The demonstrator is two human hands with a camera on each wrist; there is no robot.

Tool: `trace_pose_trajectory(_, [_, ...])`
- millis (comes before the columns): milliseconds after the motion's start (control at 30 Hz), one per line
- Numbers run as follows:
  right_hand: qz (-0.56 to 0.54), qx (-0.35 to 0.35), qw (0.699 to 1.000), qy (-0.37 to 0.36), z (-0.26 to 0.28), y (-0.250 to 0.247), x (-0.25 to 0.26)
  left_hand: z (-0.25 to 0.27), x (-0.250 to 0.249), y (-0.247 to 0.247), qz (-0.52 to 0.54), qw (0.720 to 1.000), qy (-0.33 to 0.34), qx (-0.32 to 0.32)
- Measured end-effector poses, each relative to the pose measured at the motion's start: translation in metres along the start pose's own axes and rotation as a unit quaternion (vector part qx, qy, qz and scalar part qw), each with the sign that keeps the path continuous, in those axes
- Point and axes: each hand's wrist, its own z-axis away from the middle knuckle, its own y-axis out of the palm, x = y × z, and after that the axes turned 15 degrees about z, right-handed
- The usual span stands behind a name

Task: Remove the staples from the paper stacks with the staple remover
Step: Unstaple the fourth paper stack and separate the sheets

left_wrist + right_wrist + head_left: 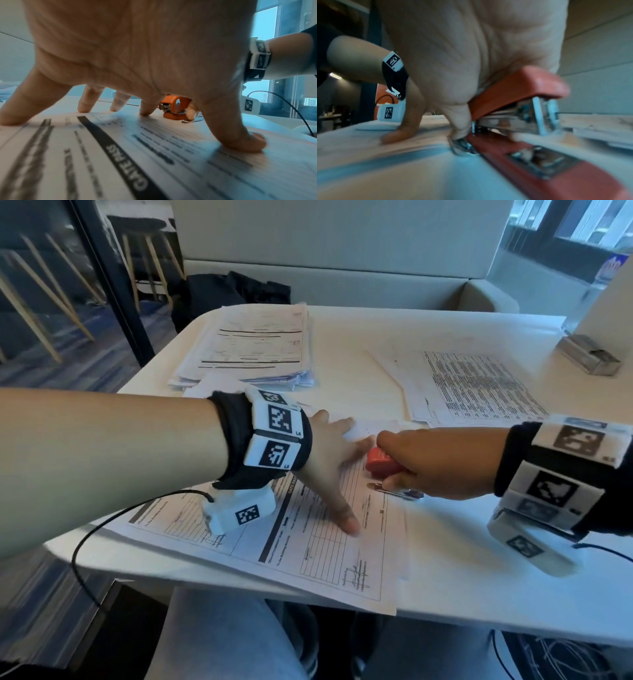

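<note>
A stapled stack of printed "GATE PASS" forms (308, 549) lies at the table's near edge. My left hand (329, 460) presses flat on it, fingers spread and straight (145, 109). My right hand (421, 463) grips a red stapler-type staple remover (380, 462) just right of the left fingers. Its metal tab (375, 486) points at the stack's right edge. In the right wrist view the red body (522, 86) is under my palm and the metal tab (462, 147) sits at the edge of the paper (385, 162). The staple itself is not visible.
A thick pile of papers (253, 347) lies at the back left of the white table (479, 577), and loose printed sheets (472, 385) at the right. A small clear box (589, 357) stands far right. A black bag (233, 296) rests on the bench behind.
</note>
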Motion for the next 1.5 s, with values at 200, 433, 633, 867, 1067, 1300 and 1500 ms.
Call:
trace_pose_trajectory(200, [0.062,-0.032,0.998,-0.010,-0.004,0.000,0.003,-0.001,-0.001,0.001,-0.008,1.000,0.000,-0.007])
trace_pose_trajectory(433, [0.037,-0.020,0.999,-0.022,-0.007,-0.001,0.003,-0.002,-0.001,-0.001,-0.002,1.000,0.017,-0.016])
trace_pose_trajectory(633, [0.124,-0.079,0.988,-0.039,-0.011,0.002,0.005,-0.005,-0.001,-0.001,-0.008,1.000,0.009,-0.018])
trace_pose_trajectory(867, [0.104,-0.139,0.979,-0.106,-0.013,0.003,0.001,-0.005,0.001,0.000,-0.014,1.000,0.010,-0.020])
trace_pose_trajectory(1067, [0.014,-0.046,0.998,-0.043,-0.014,0.000,0.008,-0.004,-0.003,-0.001,-0.015,0.999,0.016,-0.028])
trace_pose_trajectory(1300, [0.179,-0.178,0.959,-0.130,-0.011,-0.002,0.006,-0.002,-0.001,0.000,-0.017,1.000,0.005,-0.025])
trace_pose_trajectory(1500, [0.060,-0.078,0.994,-0.055,-0.010,-0.003,0.011,-0.003,-0.001,0.002,-0.006,0.999,0.017,-0.036])
